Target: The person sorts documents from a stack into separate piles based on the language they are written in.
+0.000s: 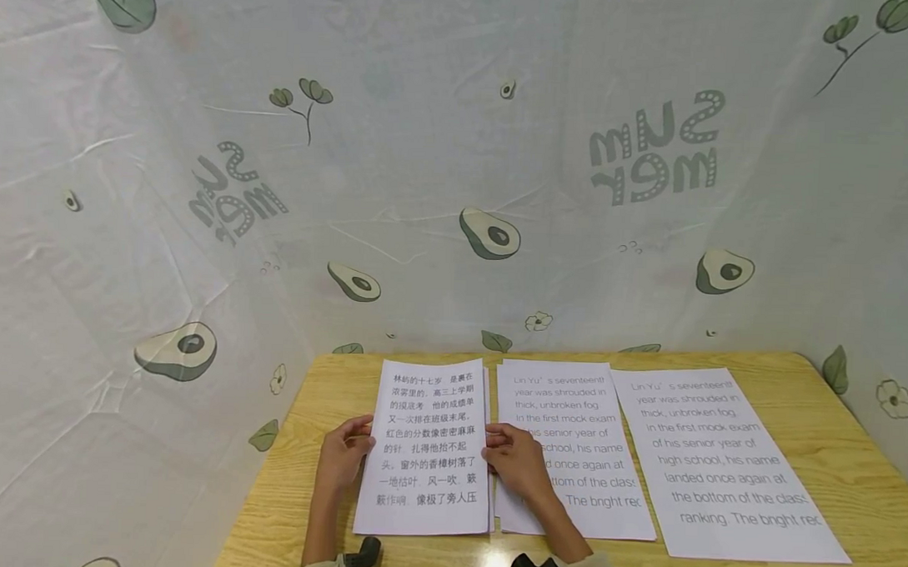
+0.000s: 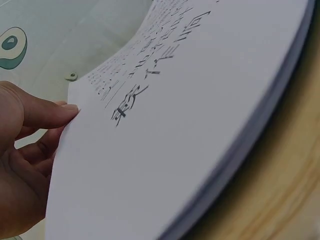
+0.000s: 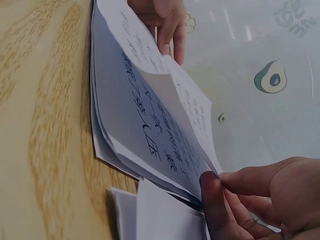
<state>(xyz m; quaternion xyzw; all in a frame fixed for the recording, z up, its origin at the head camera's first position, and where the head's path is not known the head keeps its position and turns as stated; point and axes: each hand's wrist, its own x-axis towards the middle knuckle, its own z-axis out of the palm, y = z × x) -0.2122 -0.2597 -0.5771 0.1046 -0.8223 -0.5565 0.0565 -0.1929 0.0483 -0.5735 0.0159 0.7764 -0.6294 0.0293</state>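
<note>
A white sheet of paper printed with Chinese characters (image 1: 426, 449) is held over the left part of the table. My left hand (image 1: 343, 453) pinches its left edge, thumb on top in the left wrist view. On the opposite edge, the thumb and a finger of my right hand (image 3: 265, 195) pinch the sheet. The right wrist view shows this top sheet (image 3: 192, 102) bowed and lifted off. Beneath it lie more sheets with Chinese print (image 3: 130, 120), stacked on the table. My right forearm passes over the neighbouring English-printed pages.
A stack of English-printed paper (image 1: 563, 396) lies just right of the Chinese sheets, and another English-printed sheet (image 1: 726, 460) lies farther right. All rest on a wood-grain table (image 1: 338, 388). A pale cloth with avocado prints (image 1: 429, 149) hangs behind and to the left.
</note>
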